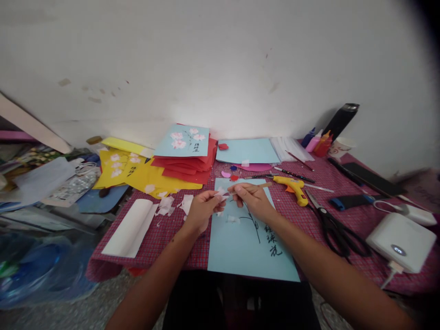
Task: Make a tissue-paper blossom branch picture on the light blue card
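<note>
My left hand (204, 208) pinches a small piece of white tissue paper (222, 192) between thumb and fingers. Close beside it, my right hand (252, 198) is closed round a thin wooden stick (266, 184), whose pale end sticks out to the right; its tip near the paper is too small to make out. Both hands are above a light blue sheet (227, 252) with a black painted stem (256, 229) and black written characters (273, 243). A few white paper scraps (233, 219) lie on that sheet. Torn tissue pieces (166, 206) are left of my left hand.
A folded white paper (129, 229) lies left. Behind are yellow sheets (154, 178), red sheets (185, 166) and a flower-painted blue card (185, 140). To the right are a yellow glue gun (292, 187), black scissors (338, 231), a white power bank (402, 240) and paint bottles (314, 142).
</note>
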{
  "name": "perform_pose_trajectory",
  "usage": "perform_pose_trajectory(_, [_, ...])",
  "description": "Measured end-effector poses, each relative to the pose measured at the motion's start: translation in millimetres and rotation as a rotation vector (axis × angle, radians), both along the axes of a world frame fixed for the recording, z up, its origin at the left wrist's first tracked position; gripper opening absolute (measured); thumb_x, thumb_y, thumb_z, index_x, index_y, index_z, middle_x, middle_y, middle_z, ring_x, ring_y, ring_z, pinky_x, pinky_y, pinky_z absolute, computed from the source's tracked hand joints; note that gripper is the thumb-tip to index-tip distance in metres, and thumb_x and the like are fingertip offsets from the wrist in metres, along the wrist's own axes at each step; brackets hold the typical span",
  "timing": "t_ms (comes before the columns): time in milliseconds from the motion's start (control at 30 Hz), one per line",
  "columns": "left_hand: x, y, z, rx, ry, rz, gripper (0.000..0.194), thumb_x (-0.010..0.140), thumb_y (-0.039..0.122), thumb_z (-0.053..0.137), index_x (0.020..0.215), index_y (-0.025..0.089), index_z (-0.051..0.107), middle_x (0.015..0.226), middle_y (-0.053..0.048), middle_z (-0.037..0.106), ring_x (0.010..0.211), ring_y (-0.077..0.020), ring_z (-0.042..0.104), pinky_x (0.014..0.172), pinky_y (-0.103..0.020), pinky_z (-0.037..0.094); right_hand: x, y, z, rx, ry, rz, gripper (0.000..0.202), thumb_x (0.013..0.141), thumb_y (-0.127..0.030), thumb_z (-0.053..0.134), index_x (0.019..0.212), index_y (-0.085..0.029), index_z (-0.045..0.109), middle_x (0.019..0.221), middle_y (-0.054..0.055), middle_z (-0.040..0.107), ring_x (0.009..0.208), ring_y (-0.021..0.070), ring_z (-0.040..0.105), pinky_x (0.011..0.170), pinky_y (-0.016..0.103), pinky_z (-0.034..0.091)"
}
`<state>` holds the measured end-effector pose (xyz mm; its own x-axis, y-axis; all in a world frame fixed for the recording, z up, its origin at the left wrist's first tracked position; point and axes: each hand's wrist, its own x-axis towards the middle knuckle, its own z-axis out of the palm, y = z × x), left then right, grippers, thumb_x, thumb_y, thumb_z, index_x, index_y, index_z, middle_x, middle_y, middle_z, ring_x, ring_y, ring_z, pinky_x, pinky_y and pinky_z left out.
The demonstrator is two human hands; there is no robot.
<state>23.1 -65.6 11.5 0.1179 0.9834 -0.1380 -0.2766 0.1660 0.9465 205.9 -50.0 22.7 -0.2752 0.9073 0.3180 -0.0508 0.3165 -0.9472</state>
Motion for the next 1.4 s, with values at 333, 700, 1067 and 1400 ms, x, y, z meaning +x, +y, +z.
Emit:
perform_pose_trajectory(333, [0.1,-1.5,4.0,-0.026,-0.09,-0.019,0.024,0.07,0.023,0.076,0.089,0.011,0.07,0.082,-0.008,0.072,0.074,-0.0172,0.068,0.069,-0.029,0.053,-0.8,1.4,3.9,0.014,-0.052,-0.022,0.032,0.093,-0.043,0.052,0.089,-0.016,0.068,0.067,0.0,0.059,0.051,0.0093,0.051,0.05,0.023,0.04])
perform_pose_trajectory(700, [-1.0,-2.4,2.7,-0.006,-0.124,-0.055,0.027,0.071,0.027,0.079,0.09,0.012,0.069,0.081,-0.006,0.071,0.073,-0.0154,0.067,0.066,-0.027,0.052,1.0,8.1,-0.6,-0.231,0.139,0.034,0.026,0.087,-0.042,0.064,0.084,-0.017,0.056,0.068,0.0,0.066,0.044,0.0086,0.053,0.043,0.021,0.036])
perform_pose_trajectory(1067, [-1.9,-1.6,1.4,0.004,-0.086,-0.064,0.027,0.073,0.03,0.078,0.09,0.011,0.068,0.084,-0.008,0.071,0.07,-0.0133,0.065,0.061,-0.024,0.05,2.4,7.7,-3.1,-0.189,0.157,0.16,0.021,0.083,-0.035,0.069,0.093,-0.016,0.065,0.077,0.002,0.068,0.05,0.0098,0.058,0.049,0.024,0.044])
perform_pose_trajectory(1400, [0.0,-4.9,0.8,0.008,-0.026,-0.099,0.028,0.073,0.031,0.077,0.091,0.012,0.069,0.085,-0.009,0.072,0.07,-0.0142,0.066,0.062,-0.025,0.051,2.1,4.4,0.4,-0.106,0.107,0.032,0.017,0.085,-0.033,0.066,0.081,-0.017,0.066,0.067,-0.001,0.062,0.047,0.0088,0.052,0.047,0.024,0.041])
